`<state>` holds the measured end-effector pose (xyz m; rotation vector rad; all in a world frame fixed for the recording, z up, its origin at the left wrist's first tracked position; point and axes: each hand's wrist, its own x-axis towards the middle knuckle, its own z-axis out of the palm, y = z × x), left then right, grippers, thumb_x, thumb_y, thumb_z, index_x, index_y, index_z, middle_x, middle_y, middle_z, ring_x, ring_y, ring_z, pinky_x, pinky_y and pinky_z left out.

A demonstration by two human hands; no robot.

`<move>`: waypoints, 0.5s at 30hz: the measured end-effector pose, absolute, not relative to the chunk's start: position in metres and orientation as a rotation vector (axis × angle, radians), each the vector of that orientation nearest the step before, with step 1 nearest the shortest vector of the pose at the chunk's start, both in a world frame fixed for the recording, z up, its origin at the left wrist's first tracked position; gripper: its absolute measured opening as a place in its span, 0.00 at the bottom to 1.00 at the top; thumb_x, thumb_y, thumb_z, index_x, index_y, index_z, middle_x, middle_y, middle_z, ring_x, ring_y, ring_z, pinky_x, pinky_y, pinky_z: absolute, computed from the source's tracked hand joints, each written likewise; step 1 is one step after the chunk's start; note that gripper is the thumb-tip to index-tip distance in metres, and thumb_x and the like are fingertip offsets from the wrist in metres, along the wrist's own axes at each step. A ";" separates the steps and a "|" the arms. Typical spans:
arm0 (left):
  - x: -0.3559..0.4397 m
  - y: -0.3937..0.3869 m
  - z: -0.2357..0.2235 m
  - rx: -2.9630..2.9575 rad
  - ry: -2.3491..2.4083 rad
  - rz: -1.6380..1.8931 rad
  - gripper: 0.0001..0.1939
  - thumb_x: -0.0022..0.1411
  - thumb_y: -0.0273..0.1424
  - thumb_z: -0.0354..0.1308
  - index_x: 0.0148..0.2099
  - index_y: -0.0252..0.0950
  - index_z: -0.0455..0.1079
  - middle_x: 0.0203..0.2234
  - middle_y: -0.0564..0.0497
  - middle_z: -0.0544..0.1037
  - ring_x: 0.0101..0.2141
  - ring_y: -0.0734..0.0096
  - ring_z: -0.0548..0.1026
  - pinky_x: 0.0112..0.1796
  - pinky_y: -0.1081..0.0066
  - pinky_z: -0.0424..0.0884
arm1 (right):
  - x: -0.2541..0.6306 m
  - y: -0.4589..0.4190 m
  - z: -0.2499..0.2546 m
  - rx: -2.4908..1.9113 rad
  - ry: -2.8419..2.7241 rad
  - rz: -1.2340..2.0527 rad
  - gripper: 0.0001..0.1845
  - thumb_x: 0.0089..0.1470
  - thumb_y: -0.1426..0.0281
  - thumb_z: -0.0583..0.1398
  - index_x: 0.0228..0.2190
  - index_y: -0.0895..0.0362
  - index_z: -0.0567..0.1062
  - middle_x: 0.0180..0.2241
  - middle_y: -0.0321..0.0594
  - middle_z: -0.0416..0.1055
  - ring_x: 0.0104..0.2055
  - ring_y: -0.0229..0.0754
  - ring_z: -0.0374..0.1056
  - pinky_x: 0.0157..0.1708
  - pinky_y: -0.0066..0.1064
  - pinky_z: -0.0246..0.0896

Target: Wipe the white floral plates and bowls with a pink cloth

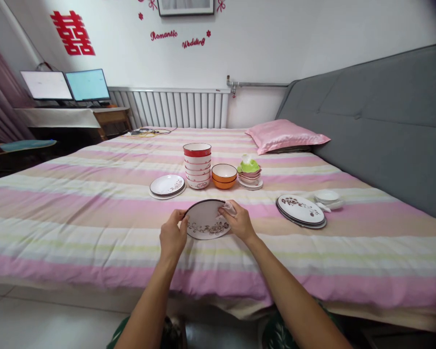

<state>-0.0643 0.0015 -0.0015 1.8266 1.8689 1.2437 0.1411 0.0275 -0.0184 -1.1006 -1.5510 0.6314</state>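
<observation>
A white oval plate [205,218] with a dark rim and brown flower pattern is held up, tilted, over the bed's front part. My left hand [173,233] grips its left edge between thumb and fingers. At the upper right edge, my right hand [238,220] is closed on a white cloth [229,208], its thumb pressing against the plate's face. Just beyond stand a small stack of plates [167,185], a tall stack of bowls [197,167], two orange bowls [224,176] and a stack of small dishes with a green leaf-shaped one [249,166] near its top.
Oval plates [301,209] lie stacked to the right, beside small white dishes [327,196] and a white spoon [323,207]. A pink pillow [285,135] rests by the grey headboard [378,102]. Striped bedding [94,213] covers the bed. Two monitors [87,85] stand far left.
</observation>
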 end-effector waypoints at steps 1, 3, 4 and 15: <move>-0.067 0.002 -0.002 1.810 1.892 1.221 0.07 0.59 0.35 0.50 0.39 0.40 0.66 0.34 0.48 0.79 0.37 0.63 0.76 0.35 0.69 0.67 | 0.140 0.029 -0.022 -1.102 -1.538 0.648 0.15 0.53 0.56 0.58 0.32 0.55 0.72 0.27 0.35 0.73 0.30 0.40 0.69 0.32 0.28 0.61; -0.072 0.003 -0.002 1.781 1.940 1.174 0.07 0.59 0.34 0.51 0.39 0.40 0.65 0.34 0.47 0.79 0.37 0.62 0.76 0.35 0.69 0.67 | 0.137 0.031 -0.030 -1.107 -1.516 0.686 0.16 0.52 0.56 0.58 0.32 0.56 0.73 0.28 0.37 0.74 0.31 0.40 0.70 0.32 0.28 0.62; -0.075 0.003 -0.002 1.769 1.964 1.150 0.06 0.58 0.34 0.51 0.38 0.40 0.65 0.33 0.47 0.79 0.36 0.61 0.76 0.34 0.69 0.66 | 0.136 0.032 -0.034 -1.114 -1.506 0.706 0.16 0.52 0.55 0.58 0.32 0.57 0.73 0.29 0.38 0.75 0.31 0.41 0.70 0.33 0.29 0.63; -0.090 0.002 -0.002 1.660 2.082 1.031 0.03 0.56 0.34 0.51 0.34 0.41 0.62 0.27 0.47 0.79 0.31 0.58 0.76 0.32 0.68 0.64 | 0.126 0.031 -0.065 -1.211 -1.488 0.818 0.14 0.49 0.59 0.60 0.32 0.57 0.75 0.29 0.41 0.77 0.31 0.44 0.72 0.31 0.32 0.65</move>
